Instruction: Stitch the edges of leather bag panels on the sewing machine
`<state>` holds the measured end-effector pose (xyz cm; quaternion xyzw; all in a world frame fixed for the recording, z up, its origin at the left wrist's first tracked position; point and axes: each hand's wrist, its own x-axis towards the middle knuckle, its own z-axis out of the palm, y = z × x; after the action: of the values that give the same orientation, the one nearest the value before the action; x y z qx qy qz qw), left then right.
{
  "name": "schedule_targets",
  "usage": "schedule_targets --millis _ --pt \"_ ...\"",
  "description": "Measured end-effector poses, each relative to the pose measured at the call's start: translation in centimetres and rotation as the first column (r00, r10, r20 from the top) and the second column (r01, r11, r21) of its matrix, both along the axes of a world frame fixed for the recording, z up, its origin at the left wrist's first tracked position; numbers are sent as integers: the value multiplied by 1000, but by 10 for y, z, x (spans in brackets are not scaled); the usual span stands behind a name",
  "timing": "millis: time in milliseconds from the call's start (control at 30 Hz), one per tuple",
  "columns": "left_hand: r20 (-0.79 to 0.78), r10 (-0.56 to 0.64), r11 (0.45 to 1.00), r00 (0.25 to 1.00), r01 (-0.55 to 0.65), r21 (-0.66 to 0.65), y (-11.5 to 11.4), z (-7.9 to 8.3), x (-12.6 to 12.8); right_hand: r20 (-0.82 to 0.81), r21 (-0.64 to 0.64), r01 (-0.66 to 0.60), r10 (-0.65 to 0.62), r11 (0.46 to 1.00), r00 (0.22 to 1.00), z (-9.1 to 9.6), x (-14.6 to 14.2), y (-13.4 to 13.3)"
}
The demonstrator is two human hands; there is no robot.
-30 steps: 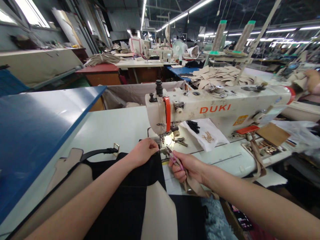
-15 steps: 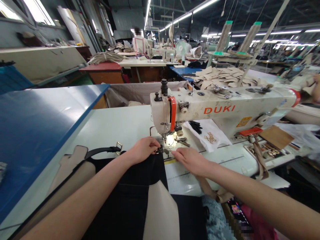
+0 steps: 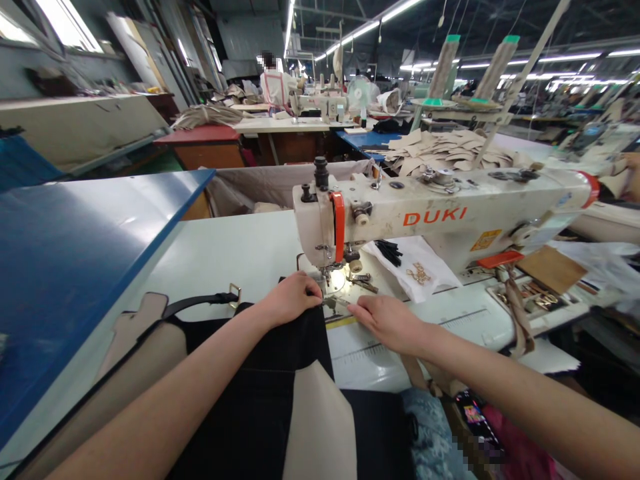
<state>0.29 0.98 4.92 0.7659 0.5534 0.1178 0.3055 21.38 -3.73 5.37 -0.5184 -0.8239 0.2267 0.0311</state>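
A black and beige bag piece (image 3: 280, 387) lies on the white sewing table (image 3: 225, 253), its far edge under the needle of a white DUKI sewing machine (image 3: 430, 213). My left hand (image 3: 290, 301) rests on the black fabric by the presser foot, fingers curled and pinching the edge. My right hand (image 3: 387, 321) lies palm down just right of the needle, fingers stretched toward the fabric edge. A black strap with a gold buckle (image 3: 233, 295) runs off to the left.
A blue side table (image 3: 75, 253) stands at the left. White paper with small gold hardware (image 3: 417, 273) and a tray of metal parts (image 3: 530, 300) sit under the machine arm. Beige cut pieces (image 3: 450, 150) are piled behind. Another person sits far back.
A second ago my right hand held pink thread snips near the needle; now the snips are out of sight and that hand lies flat by the presser foot. My left hand stays on the fabric.
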Motion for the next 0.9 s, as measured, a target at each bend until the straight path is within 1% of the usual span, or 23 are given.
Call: schedule_targets --millis 200,400,533,767,900 --pt "-2 8 1000 1000 -8 14 -2 3 2 20 -6 -8 8 1000 1000 2 -1 1" --pt "2 -28 999 1000 28 -16 1 8 2 118 84 -80 70 993 991 2 -7 1" --pt "11 -21 998 1000 22 -51 3 9 2 134 115 -141 125 983 983 2 -10 2" --pt "62 7 990 998 2 -139 4 4 -1 129 104 -178 165 978 978 -1 -12 11" --pt "103 28 979 994 -7 -204 6 0 -3 159 112 -205 186 972 970 -2 -14 15"
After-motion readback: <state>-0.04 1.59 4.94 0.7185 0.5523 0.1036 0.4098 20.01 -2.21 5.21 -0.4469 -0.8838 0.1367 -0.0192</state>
